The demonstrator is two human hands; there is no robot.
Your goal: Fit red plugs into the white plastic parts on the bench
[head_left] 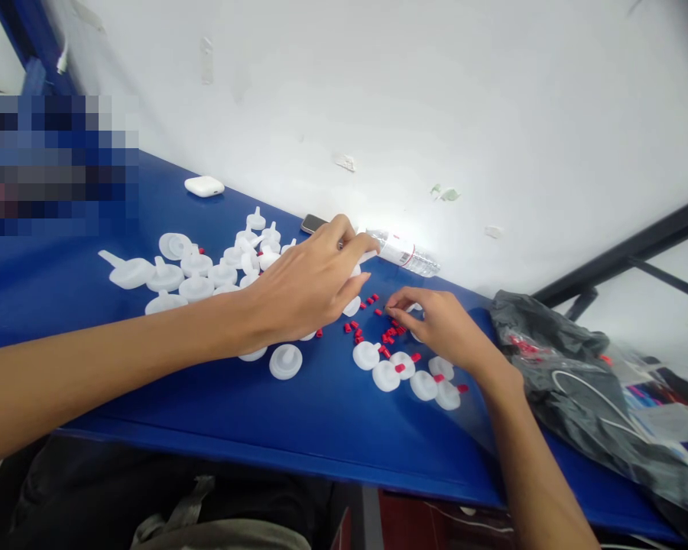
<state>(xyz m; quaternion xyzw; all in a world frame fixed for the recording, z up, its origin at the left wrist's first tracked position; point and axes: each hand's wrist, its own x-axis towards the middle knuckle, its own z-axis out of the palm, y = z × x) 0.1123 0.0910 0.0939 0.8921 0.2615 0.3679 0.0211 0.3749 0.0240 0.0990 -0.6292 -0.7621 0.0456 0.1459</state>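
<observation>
My left hand [315, 279] reaches across the middle of the table, its thumb and fingers closed around a white plastic nozzle cap [368, 258], mostly hidden by the hand. My right hand [436, 321] is low over a scatter of small red tip caps [391, 336], thumb and forefinger pinched together; anything between the fingertips is too small to make out. Left of and under my left forearm lie many loose white nozzle caps [196, 288] with bare spouts. Near my right wrist, several white nozzle caps [423, 385] have red tips on their spouts.
A clear plastic bottle [404, 252] lies against the white wall, beside a dark phone-like object [313, 223]. A white earbud case [205, 186] sits at the back left. A dark plastic bag [573, 389] with a white cable covers the right side of the blue table [235, 412].
</observation>
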